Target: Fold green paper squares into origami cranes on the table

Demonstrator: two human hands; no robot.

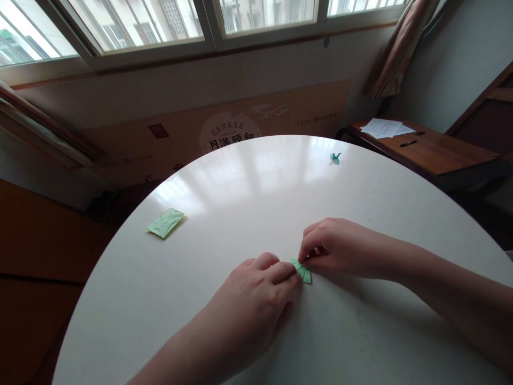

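A small folded piece of green paper (pixel 306 276) lies on the white round table, with creases across it. My left hand (pixel 264 289) covers its left part, fingers bent and pressed together on the paper. From the right, my right hand (pixel 331 246) pinches the paper's upper right edge between thumb and forefinger. Part of the paper is hidden under the left fingers.
A crumpled light green paper packet or stack (pixel 166 223) rests at the table's left. Toward the far right edge stands a small teal folded paper bird (pixel 335 158). Beyond the white table (pixel 240 208), a brown wooden desk (pixel 452 152) holds white sheets (pixel 385 128) and dark pens.
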